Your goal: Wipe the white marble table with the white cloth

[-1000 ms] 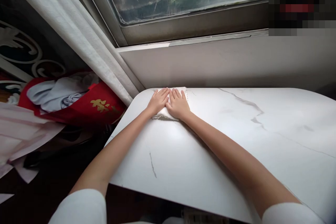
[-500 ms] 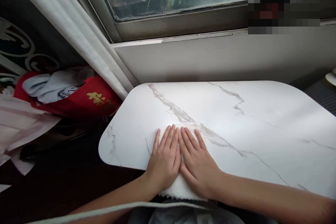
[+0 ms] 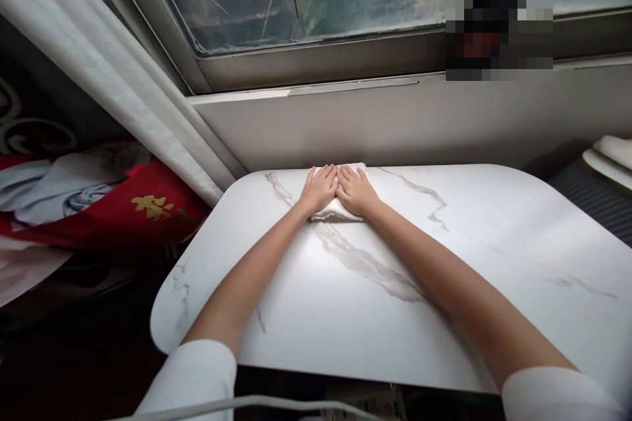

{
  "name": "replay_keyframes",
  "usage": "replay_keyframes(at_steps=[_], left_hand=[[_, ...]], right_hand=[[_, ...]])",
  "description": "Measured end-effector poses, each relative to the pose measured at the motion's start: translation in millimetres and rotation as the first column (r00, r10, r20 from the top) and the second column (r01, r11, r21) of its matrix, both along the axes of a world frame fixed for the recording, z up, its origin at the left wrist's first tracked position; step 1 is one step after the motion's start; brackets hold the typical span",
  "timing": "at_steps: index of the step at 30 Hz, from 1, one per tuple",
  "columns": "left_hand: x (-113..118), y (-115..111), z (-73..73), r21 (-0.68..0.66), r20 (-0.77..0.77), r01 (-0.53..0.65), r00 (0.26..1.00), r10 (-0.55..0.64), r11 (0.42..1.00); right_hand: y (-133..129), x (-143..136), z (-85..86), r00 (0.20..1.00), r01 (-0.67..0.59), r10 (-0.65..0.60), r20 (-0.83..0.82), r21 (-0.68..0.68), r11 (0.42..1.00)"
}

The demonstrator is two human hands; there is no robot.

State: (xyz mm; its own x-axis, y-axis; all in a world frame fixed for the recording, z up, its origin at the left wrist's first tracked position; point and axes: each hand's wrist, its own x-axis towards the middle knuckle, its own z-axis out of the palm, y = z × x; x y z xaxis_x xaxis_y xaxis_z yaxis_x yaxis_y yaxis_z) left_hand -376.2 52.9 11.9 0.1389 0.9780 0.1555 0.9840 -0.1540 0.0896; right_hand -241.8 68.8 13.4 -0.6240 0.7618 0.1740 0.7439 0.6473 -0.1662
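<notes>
A white cloth point(image 3: 338, 211) lies on the white marble-patterned table point(image 3: 306, 289), at its far edge near the wall. My left hand point(image 3: 319, 187) rests flat on the left part of the cloth with its fingers stretched forward. Beside it, touching at the thumbs, my right hand point(image 3: 356, 189) presses flat on the cloth's right part, fingers also extended. Both arms reach forward across the tabletop. The cloth's far corner and its bunched near edge show around the hands.
Behind the table are a pale wall point(image 3: 276, 131) and a window point(image 3: 237, 0). A white curtain point(image 3: 113, 66) hangs at the left, by a red bag point(image 3: 162, 210) with grey cloth. White items point(image 3: 609, 168) lie at the right. A pale cord point(image 3: 257, 401) crosses the bottom.
Both hands have moved forward with the cloth, from the table's near edge to its far edge. My arms are now stretched out, and the view has shifted somewhat.
</notes>
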Motion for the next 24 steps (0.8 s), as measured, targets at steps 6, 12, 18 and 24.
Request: replay_keyframes(at_steps=[6,12,18,24], left_hand=[[7,19,-1.1,0.018,-0.014,-0.03,0.999,0.03,0.999],[21,-19,1.9,0.031,-0.04,0.005,0.999,-0.004,1.0],[70,-133,-2.6,0.053,-0.003,0.101,0.995,-0.101,0.993],[102,-219,10.0,-0.061,0.115,0.335,0.938,-0.326,0.94]], right_hand=[[16,4,-1.1,0.999,0.025,-0.024,-0.043,0.018,1.0],[-24,21,0.6,1.0,0.024,-0.024,-0.006,0.031,0.999],[-131,85,-2.6,0.992,-0.126,0.123,0.036,0.099,0.987],[-222,143,1.6,0.987,-0.158,0.16,-0.006,0.136,0.978]])
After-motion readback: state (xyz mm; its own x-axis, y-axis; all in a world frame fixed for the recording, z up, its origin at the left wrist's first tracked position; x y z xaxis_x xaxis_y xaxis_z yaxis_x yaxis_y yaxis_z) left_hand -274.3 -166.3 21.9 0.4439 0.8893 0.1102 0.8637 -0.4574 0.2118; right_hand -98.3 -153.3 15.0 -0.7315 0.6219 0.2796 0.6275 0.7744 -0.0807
